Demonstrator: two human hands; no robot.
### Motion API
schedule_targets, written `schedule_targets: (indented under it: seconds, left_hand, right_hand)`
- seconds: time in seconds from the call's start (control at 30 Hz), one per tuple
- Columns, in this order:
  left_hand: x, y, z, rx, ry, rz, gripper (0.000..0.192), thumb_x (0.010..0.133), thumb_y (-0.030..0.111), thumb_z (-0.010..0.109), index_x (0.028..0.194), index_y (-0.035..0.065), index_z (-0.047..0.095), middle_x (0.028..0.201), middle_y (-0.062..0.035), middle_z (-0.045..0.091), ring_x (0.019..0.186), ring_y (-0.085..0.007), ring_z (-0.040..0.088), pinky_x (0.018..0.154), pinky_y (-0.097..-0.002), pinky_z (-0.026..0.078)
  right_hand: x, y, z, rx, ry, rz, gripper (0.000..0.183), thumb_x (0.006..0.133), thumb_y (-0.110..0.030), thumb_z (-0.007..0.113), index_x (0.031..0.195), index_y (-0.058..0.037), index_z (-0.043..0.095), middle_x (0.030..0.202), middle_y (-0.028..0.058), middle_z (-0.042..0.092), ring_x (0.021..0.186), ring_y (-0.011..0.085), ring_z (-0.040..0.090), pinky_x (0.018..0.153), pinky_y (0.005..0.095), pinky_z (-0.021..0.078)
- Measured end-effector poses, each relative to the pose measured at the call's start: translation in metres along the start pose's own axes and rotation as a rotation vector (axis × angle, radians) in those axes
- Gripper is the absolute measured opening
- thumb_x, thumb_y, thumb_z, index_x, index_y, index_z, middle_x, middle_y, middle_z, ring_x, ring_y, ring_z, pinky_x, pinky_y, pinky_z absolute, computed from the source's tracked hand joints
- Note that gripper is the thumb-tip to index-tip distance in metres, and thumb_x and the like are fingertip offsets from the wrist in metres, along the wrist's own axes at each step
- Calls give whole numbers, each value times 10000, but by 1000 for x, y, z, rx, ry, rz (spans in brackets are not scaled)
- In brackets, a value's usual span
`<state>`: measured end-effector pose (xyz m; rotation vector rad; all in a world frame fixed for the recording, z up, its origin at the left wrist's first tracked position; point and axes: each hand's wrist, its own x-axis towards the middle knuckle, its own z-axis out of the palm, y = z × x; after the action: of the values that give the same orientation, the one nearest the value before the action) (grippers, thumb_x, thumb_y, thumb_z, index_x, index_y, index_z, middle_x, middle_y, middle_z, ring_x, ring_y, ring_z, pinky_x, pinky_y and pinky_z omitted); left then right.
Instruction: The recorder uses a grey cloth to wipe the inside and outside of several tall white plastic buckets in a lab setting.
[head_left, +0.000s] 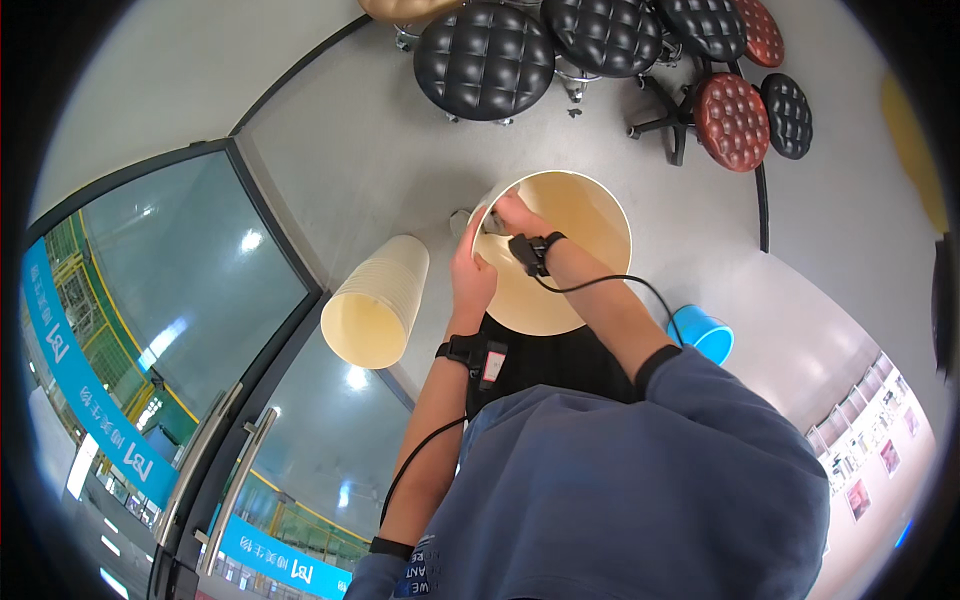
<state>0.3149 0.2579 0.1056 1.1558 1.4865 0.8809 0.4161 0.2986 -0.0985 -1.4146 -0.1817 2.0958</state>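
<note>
A large cream-coloured round bucket (592, 217) stands before me with its open mouth towards me. My left hand (474, 274) grips the left side of its rim, fingers along the outside wall. My right hand (516, 214) reaches inside the bucket against the same side of the wall; a small greyish thing, perhaps a cloth, shows by its fingers, too unclear to name. To the left is a stack of nested cream buckets (375, 300).
Glass doors with metal handles (238, 491) stand at the left. Round padded stools (484, 61) in black and red (732, 122) crowd the far side. A blue bucket (702, 334) sits to my right on the grey floor (360, 165). Cables run from my wrists.
</note>
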Motion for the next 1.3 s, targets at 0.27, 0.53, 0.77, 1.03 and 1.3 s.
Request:
schedule_targets:
  seconds: [0.27,0.53,0.77,1.03,1.3]
  left_hand:
    - [-21,-3,-18,78,167,-96,573,680,-118,311,1214,11,474,1072,-190,583,1014,-286,561,879,-311,410]
    - [-6,5,3,61,145,-147,498,717,-108,357,1184,-2,496,1035,-168,607,974,-245,586,844,-295,428]
    - [-7,8,-3,123,248,-115,552,675,-124,319,1174,15,508,1020,-192,599,997,-294,575,850,-313,428]
    - [2,-2,0,132,159,-29,559,649,-108,338,1165,17,511,1009,-204,595,989,-362,558,845,-349,432]
    - [15,5,3,167,156,-109,531,646,-112,399,1143,28,522,996,-219,592,967,-395,550,828,-399,442]
  right_hand:
    - [-82,17,17,-1805,-496,311,547,675,-207,512,1184,-7,492,1219,249,472,1104,349,495,922,390,393]
    - [-98,-35,-21,-2560,-372,343,438,713,-299,588,1105,-104,590,1250,156,475,1185,349,389,825,493,390]
    - [-57,37,-5,-1609,200,371,817,716,-415,595,1341,-14,255,1380,243,241,1223,453,292,955,580,277]
    - [16,-5,-13,504,192,83,203,835,-171,463,968,-26,515,950,146,579,847,246,581,686,442,502]
    - [-87,-32,43,-188,-55,-157,585,790,-150,547,1296,-16,286,1162,103,476,1105,227,450,908,340,401]
